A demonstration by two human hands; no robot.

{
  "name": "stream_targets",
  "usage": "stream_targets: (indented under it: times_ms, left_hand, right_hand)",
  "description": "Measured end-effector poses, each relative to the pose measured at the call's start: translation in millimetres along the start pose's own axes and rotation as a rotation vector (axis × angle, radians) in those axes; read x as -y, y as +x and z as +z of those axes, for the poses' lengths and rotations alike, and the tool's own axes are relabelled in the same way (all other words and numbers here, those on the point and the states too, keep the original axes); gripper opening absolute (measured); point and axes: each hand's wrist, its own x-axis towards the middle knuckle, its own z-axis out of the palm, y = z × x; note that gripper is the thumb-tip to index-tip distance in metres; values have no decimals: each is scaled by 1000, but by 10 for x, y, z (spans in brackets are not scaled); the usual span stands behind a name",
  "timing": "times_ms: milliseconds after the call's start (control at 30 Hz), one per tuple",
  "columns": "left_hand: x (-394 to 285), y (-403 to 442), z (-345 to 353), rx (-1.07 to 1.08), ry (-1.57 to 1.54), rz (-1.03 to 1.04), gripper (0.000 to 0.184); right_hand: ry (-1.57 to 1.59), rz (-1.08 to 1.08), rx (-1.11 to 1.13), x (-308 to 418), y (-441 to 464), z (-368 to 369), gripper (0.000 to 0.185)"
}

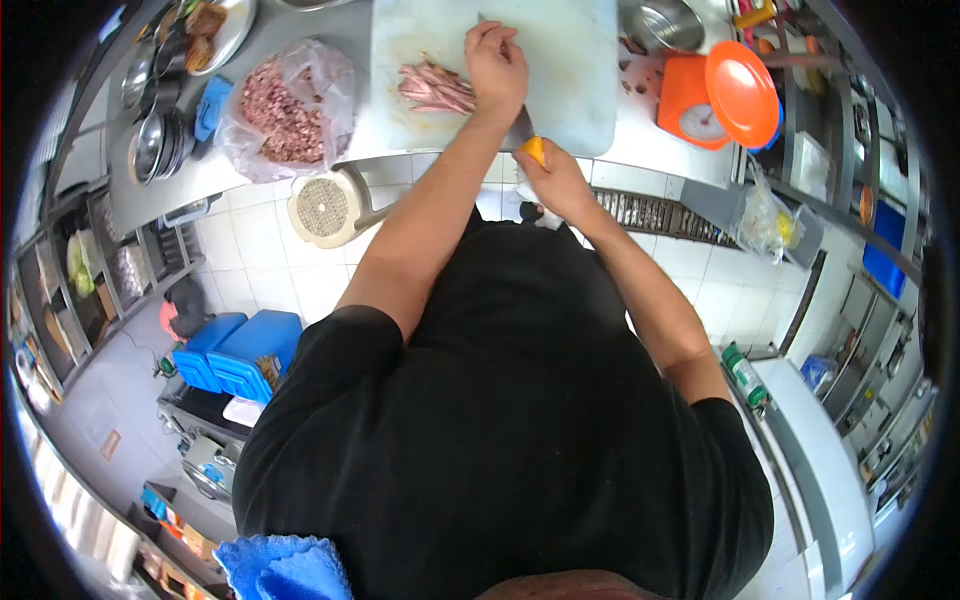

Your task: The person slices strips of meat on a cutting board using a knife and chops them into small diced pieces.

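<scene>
My right hand [560, 185] is closed around the yellow handle of a knife [523, 126] at the near edge of a white cutting board [570, 60]. The blade points away from me, passes under my left hand and shows its tip just beyond it. My left hand [497, 68] rests over the blade with its fingers curled; what lies beneath them is hidden. Thin strips of pinkish meat [436, 87] lie in a pile on the board, just left of my left wrist. Left of the board, a clear plastic bag [330, 85] holds chopped reddish meat [280, 112].
An orange scale [690, 100] with a round pan [742, 92] stands right of the board, near a metal bowl [668, 24]. Stacked metal bowls [165, 145] and a plate of food [235, 35] are at left. A beige stool [325, 208] sits below the counter edge.
</scene>
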Motion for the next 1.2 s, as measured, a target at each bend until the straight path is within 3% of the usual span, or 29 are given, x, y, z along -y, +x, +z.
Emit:
stream_targets:
  times_ms: [33, 133, 167, 300, 367, 500, 600, 733, 933, 1033, 1100, 1200]
  left_hand:
    - [-68, 96, -62, -37, -23, 17, 15]
    - [-190, 432, -339, -149, -93, 20, 15]
    - [-308, 574, -529, -182, -120, -12, 15]
    - [-454, 1001, -1494, -352, 36, 73, 21]
    - [158, 1328, -2100, -557, 73, 190, 12]
    - [636, 1323, -2746, -561, 236, -9, 17]
    - [1441, 1198, -2829, -417, 456, -7, 25]
    - [1561, 1076, -2825, -199, 917, 176, 33]
    - [1685, 1001, -2919, -178, 1038, 122, 38]
    - [1637, 986, -2889, -162, 972, 109, 40]
    - [1233, 962, -2833, -169, 899, 105, 40]
    - [754, 852, -2616, -34, 604, 304, 51]
  right_hand:
    - [-24, -81, -49, 28, 32, 33, 41]
    - [22, 73, 88, 725, 75, -133, 40]
    - [-60, -87, 39, 768, 156, -63, 38]
    - [-113, -281, 167, 1382, 397, 170, 40]
    - [-181, -436, 257, 1709, 611, 437, 42]
    - [-356, -341, 430, 2099, 708, 617, 47]
    - [-466, -483, 343, 1714, 839, 714, 47]
    - [-404, -274, 424, 1525, 663, 289, 45]
    - [-333, -24, 233, 1098, 251, -422, 44]
    - [-334, 11, 75, 637, 100, -607, 44]
    - [-398, 28, 36, 351, 5, -676, 45]
    - [-373, 74, 29, 200, -142, -738, 44]
